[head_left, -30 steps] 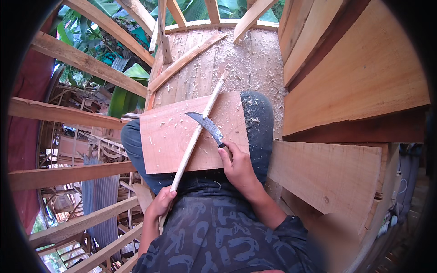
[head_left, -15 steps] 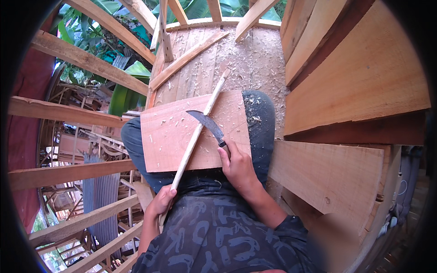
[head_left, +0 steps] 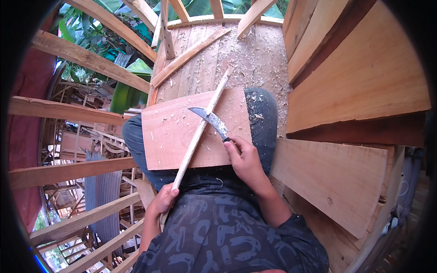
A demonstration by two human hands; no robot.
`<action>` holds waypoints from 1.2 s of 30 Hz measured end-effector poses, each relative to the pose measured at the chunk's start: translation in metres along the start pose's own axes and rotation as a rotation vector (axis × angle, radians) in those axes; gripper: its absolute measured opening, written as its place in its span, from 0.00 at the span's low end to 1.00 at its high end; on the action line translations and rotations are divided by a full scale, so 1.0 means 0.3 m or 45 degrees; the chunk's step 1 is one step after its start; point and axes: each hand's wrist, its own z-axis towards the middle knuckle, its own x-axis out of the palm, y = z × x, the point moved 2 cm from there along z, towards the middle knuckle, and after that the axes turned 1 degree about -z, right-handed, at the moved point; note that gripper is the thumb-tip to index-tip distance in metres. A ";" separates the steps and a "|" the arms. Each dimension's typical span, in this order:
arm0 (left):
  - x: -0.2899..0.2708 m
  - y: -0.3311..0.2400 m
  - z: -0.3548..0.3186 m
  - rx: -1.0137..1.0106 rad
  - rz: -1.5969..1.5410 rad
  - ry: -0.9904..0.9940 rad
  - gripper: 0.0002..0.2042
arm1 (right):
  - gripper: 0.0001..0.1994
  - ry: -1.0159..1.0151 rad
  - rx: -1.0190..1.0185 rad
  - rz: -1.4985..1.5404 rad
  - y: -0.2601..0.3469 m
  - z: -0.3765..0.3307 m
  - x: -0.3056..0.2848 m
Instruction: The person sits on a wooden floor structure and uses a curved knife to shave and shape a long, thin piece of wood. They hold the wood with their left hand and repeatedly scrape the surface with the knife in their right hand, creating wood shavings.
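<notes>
Here, the biggest things are the broad pale planks stacked on the person's right and the plank floor ahead, which is strewn with wood shavings. Slanting timber beams cross the left side, with green leaves behind them. Across the person's lap lies a flat reddish board, dotted with small chips. A long thin wooden stick rests slantwise on that board, its far tip reaching out over the floor. The left hand is closed around the stick's near end, below the board's edge. The right hand grips the handle of a curved knife, whose blade lies across the stick, touching it near the board's middle.
</notes>
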 end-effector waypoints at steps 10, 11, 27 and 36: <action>-0.009 0.007 -0.002 -0.025 -0.017 -0.005 0.26 | 0.10 0.009 -0.163 -0.148 -0.017 0.019 0.013; -0.013 0.015 -0.006 -0.029 0.002 -0.008 0.26 | 0.11 0.153 0.047 0.105 -0.021 0.023 0.001; -0.014 0.023 0.009 0.116 0.152 -0.007 0.26 | 0.13 -0.251 -0.079 -0.291 0.003 0.034 -0.047; -0.007 0.004 0.005 0.153 0.090 -0.031 0.25 | 0.10 0.708 0.428 0.570 0.080 0.014 -0.092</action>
